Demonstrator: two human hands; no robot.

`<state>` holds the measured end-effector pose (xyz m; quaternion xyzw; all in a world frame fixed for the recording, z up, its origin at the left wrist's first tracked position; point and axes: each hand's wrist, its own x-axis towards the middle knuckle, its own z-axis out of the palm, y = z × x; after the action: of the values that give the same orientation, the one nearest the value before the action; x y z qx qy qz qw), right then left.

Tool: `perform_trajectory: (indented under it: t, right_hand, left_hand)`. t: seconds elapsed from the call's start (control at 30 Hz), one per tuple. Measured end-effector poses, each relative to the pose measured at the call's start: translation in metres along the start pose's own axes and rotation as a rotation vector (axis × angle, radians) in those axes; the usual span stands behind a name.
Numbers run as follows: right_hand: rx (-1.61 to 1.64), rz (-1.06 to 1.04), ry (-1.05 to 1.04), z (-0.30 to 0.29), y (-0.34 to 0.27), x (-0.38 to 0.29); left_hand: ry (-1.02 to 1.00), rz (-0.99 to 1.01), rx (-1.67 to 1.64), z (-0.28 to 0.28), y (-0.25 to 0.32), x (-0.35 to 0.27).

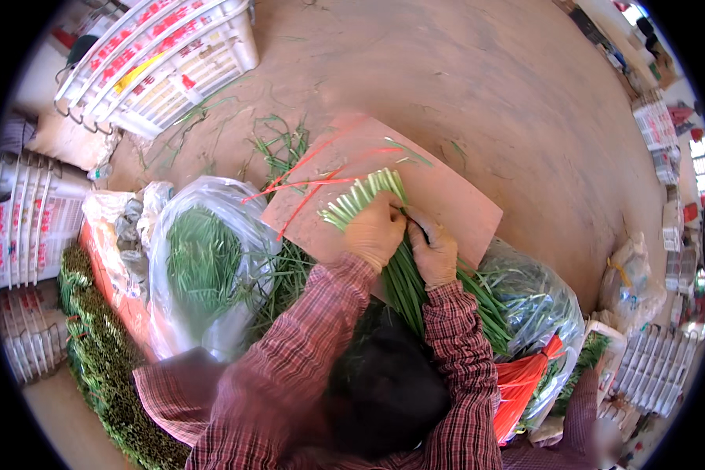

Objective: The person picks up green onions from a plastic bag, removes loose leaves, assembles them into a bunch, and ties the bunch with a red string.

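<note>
A bunch of long green stalks with pale cut ends, perhaps garlic chives [404, 285], lies over a pinkish board [446, 200]. My left hand [379, 226], in a thin glove, is closed around the bunch just below the pale ends. Against its right side, my right hand [433, 249], also gloved, has its thumb and forefinger together at the stalks; whether a tie is between them cannot be told. Red plastic ties [314, 183] lie across the board's left part. A thick bundle of red ties [520, 382] hangs at the lower right.
A clear plastic bag of greens [202, 258] stands left, another plastic bag [534, 294] right. Stacked white crates [170, 76] are at the upper left. Tied bunches [103, 358] line the lower left. Loose leaves [282, 141] litter the floor. Another person's sleeve [578, 411] shows lower right.
</note>
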<state>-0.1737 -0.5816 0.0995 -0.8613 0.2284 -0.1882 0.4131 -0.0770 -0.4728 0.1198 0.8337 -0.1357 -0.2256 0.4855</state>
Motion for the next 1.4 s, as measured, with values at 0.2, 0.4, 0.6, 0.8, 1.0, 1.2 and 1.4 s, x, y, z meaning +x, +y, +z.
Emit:
perform_trajectory:
  t: [0.2,0.4,0.6,0.8,1.0,1.2,1.4]
  right_hand:
    - [0.395,0.247,0.046,0.011,0.026,-0.001]
    - [0.2,0.174,0.059,0.011,-0.003,0.009]
    - [0.203,-0.102,0.07,-0.005,-0.075,0.034]
    - [0.003,-0.086,0.029,0.004,-0.062,-0.014]
    - [0.077,-0.012,-0.033,0.009,-0.038,-0.05]
    - [0.366,0.25,-0.107,0.006,-0.02,-0.067]
    - [0.161,0.174,-0.06,-0.005,-0.032,-0.082]
  left_hand:
    - [-0.049,0.07,-0.208,-0.005,-0.004,-0.005]
    - [0.058,0.706,0.28,-0.02,-0.008,0.029]
    - [0.226,0.775,0.271,-0.067,-0.007,0.007]
    - [0.203,0.762,0.298,-0.084,-0.02,-0.046]
    - [-0.05,0.846,0.517,-0.082,0.022,-0.058]
    - [-0.109,0.511,0.838,-0.071,-0.044,-0.037]
    - [-0.203,0.56,1.063,-0.07,0.027,-0.05]
